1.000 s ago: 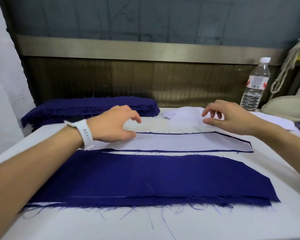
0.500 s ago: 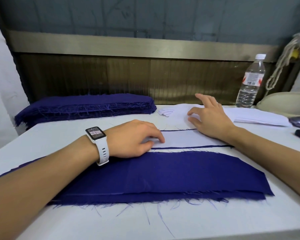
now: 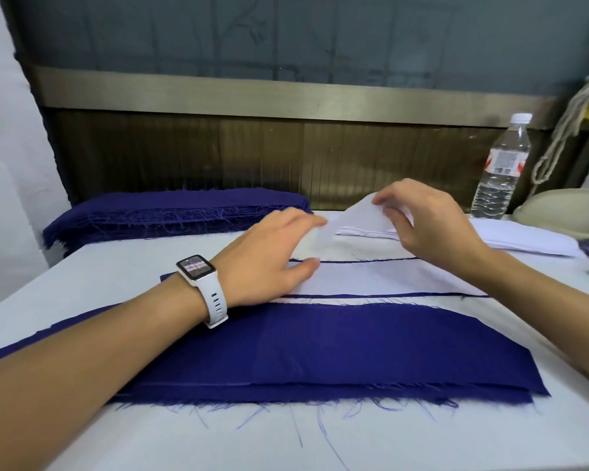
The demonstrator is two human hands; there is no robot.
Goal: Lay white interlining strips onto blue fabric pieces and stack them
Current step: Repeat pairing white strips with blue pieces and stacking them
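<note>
Your right hand fingers are pinching an interlining strip; left hand, fingers loose, empty, is steadying—peel just one.

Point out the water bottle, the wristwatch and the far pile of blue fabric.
water bottle (image 3: 499,171): head view, on its label.
wristwatch (image 3: 195,265): head view, on its screen.
far pile of blue fabric (image 3: 170,207): head view, on its top layer.

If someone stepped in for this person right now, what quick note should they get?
Right hand: pinching the end of a white interlining strip, lifted off the white strip pile.
Left hand: open, on a blue piece already covered in white.
Finished stack: nearest the table's front edge.
Unused blue pile: far left.
Left to do: lay this strip on a blue piece, stack it, repeat.
</note>
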